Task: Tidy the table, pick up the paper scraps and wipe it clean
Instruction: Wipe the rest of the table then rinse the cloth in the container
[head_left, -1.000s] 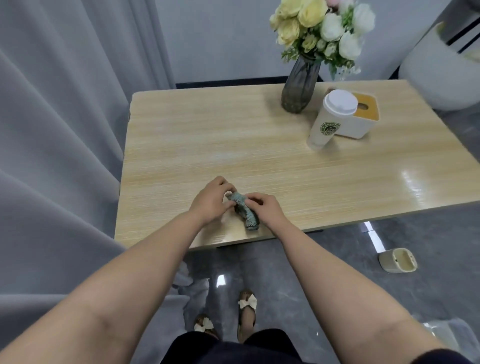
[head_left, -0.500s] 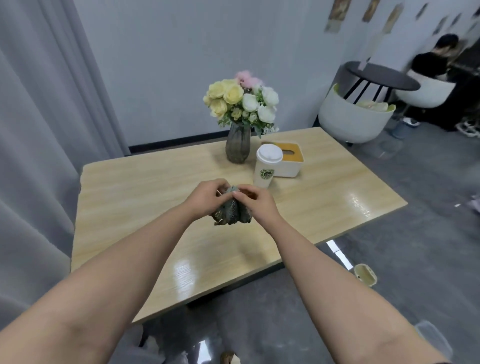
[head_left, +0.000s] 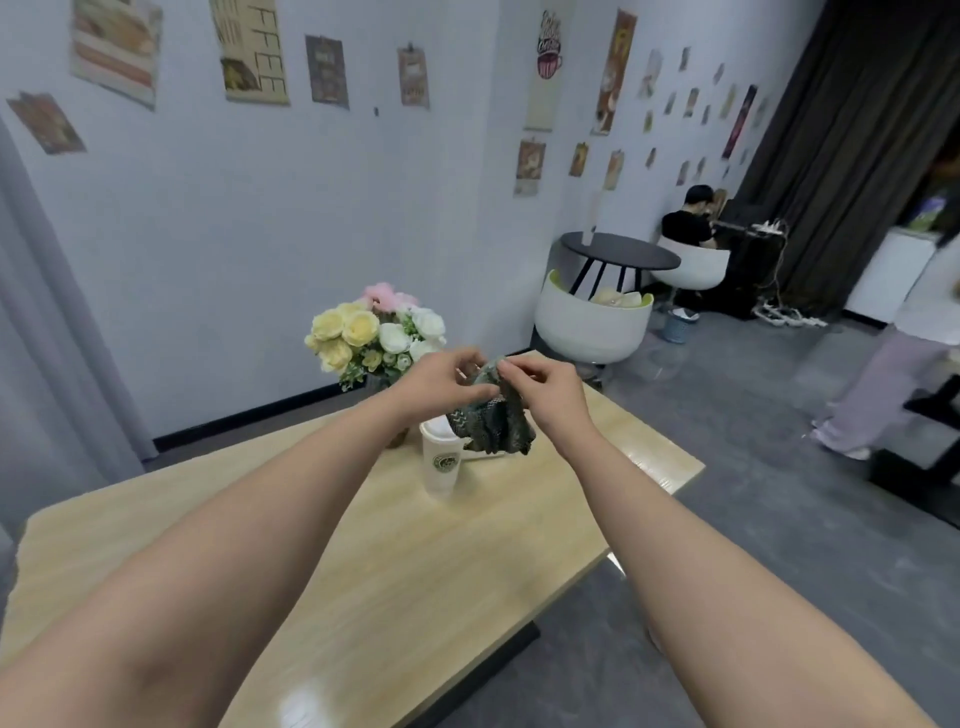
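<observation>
Above the wooden table (head_left: 395, 582), both hands hold one crumpled dark green cloth (head_left: 493, 421) in the air, higher than half a second ago, when it hung just over the tabletop; a second ago it lay pressed on the table's near edge. The view has tilted up since then, so more of the wall and room shows. The left hand (head_left: 441, 384) pinches the cloth's top with curled fingers, and the right hand (head_left: 550, 392) pinches it from the other side, thumb and forefinger closed on the fabric. The cloth's lower folds dangle free of the table.

On the table stand one white lidded cup (head_left: 440, 460) and one bunch of flowers (head_left: 376, 338); the left forearm hides most of its vase. The cloth blocks whatever stands behind the cup. Beyond the table's far end are one round black side table (head_left: 621, 249), two white tub chairs (head_left: 592, 322), one seated person (head_left: 688, 223) and one standing person (head_left: 893, 364) at the right edge.
</observation>
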